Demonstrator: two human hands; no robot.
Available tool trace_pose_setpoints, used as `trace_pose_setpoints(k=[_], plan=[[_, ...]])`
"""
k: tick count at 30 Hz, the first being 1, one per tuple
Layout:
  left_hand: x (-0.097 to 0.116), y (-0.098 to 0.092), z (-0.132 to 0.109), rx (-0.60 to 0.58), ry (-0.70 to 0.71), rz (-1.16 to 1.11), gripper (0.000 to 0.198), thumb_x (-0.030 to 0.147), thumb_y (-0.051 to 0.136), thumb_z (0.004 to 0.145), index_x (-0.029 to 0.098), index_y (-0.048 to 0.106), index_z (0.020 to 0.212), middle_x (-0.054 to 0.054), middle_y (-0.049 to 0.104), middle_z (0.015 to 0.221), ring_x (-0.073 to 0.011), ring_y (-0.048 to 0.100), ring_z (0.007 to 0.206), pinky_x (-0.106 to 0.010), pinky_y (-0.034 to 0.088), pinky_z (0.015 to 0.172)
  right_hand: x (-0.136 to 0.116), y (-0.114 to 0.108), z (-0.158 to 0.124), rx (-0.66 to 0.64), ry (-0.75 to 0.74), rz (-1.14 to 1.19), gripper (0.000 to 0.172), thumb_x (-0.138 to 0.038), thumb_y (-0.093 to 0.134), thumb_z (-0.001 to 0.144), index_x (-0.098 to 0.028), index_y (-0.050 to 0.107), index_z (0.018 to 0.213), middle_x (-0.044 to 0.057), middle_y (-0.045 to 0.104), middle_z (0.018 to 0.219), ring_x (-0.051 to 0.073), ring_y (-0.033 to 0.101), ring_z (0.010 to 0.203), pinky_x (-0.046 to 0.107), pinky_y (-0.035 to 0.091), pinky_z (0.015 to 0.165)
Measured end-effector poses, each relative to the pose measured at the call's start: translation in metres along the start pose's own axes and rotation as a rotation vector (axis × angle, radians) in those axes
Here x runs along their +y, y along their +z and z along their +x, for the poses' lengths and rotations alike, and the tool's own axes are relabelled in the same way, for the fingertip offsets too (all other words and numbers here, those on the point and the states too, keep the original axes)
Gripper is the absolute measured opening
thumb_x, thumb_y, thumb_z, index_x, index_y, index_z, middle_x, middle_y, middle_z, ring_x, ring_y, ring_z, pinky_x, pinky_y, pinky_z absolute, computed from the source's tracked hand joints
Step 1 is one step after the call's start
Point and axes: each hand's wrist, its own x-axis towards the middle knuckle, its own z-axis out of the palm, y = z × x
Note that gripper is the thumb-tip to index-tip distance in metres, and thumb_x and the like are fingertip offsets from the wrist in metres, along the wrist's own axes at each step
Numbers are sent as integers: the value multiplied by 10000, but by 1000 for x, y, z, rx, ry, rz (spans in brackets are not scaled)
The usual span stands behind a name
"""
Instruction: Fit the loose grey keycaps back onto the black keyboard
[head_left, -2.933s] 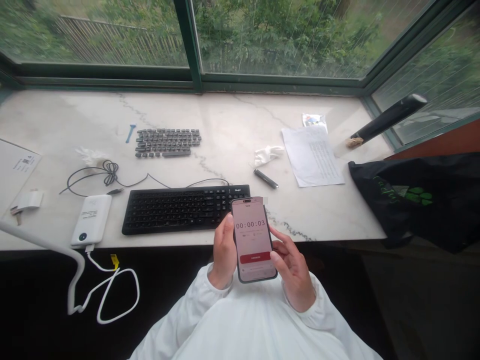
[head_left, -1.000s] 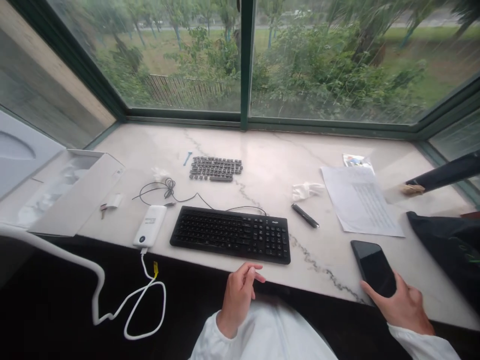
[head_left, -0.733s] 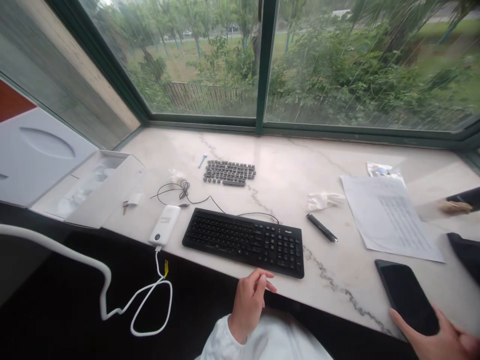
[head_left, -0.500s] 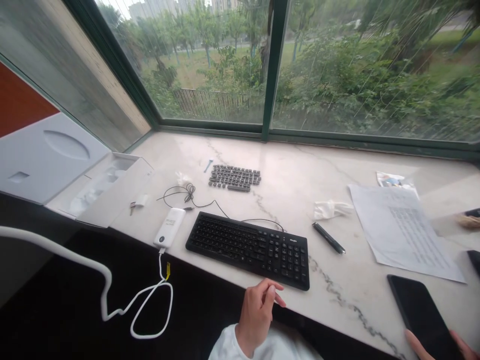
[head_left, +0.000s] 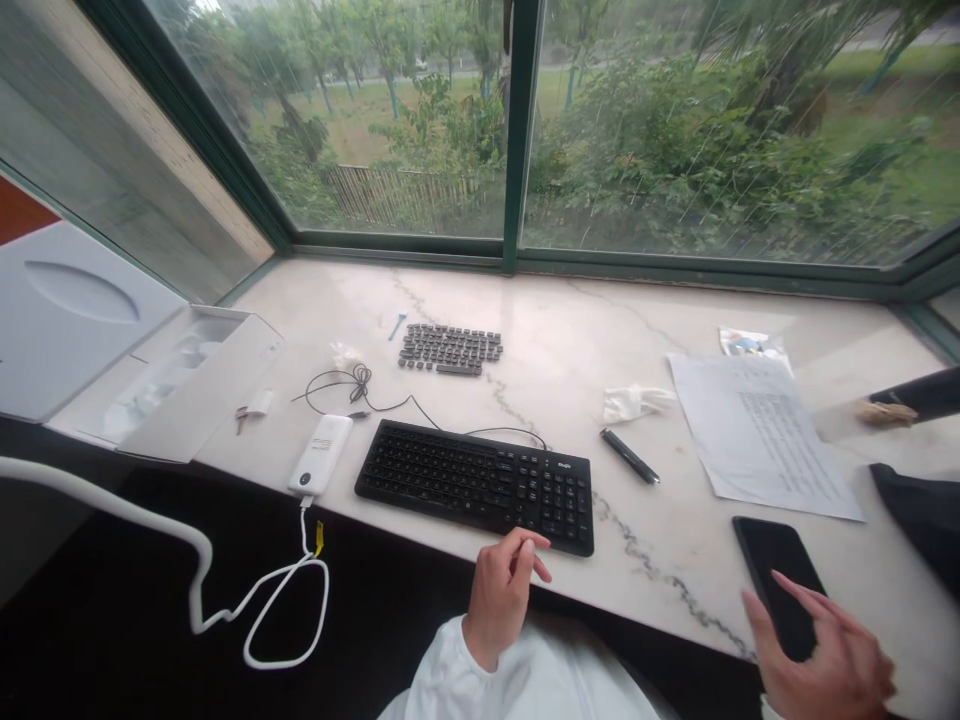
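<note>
- Head view: our right hand (head_left: 821, 650) lies with fingers spread and clamped on nothing, over the near end of the phone (head_left: 772, 570). The fingertips seem to touch it, though the corner of the frame is too blurred to be sure.
- The phone lies flat on the table (head_left: 570, 340), screen dark, near the front edge and right of the keyboard (head_left: 476, 485).
- Our left hand (head_left: 504, 590) is loosely curled and empty, just in front of the keyboard's number pad.
- To handle the phone well, we judge, keep it flat and let the fingers come off lightly. Glass on polished stone slides easily, and the edge is close.
- The table is pale veined marble, smooth and glossy. The keyboard is matte black plastic, the pen (head_left: 628, 456) a slim dark cylinder, and the paper sheet (head_left: 757, 435) thin and printed.
</note>
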Motion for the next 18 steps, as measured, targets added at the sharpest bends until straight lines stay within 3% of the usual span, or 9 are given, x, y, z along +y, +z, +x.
trace_pose_setpoints(k=[2,5,10,15,18], plan=[[5,5,1,-4,22,27,416,436,295,935,206,642,932,7,656,610,-107,500,469,-228,388,534,-23,0,-1,11,-89,58,450,-482,493,818,-180,577,1141,138,536,1159,334,502,1080,477,344,968],[12,13,1,5,45,64,421,418,288,939,205,650,949,15,619,550,-114,526,492,-231,395,567,-54,9,-5,-63,-264,189,321,-445,519,819,-197,636,985,109,589,1049,282,561,959,447,382,908],[22,20,-2,79,33,89,427,420,292,934,201,649,1016,25,578,527,-117,543,505,-226,406,574,-98,28,-21,-243,-454,440,198,-330,517,841,-249,626,985,67,595,973,247,562,934,420,398,832],[29,7,-9,178,17,103,416,418,295,934,201,644,998,27,571,532,-113,543,507,-225,414,592,-124,37,-23,-371,-553,542,157,-260,511,842,-250,642,927,53,597,948,225,568,917,388,392,805],[30,-12,-10,233,12,132,406,411,303,932,196,647,956,29,567,529,-110,538,508,-221,409,591,-132,39,-15,-368,-555,556,156,-251,503,846,-244,644,914,52,604,938,218,569,918,372,386,794]])
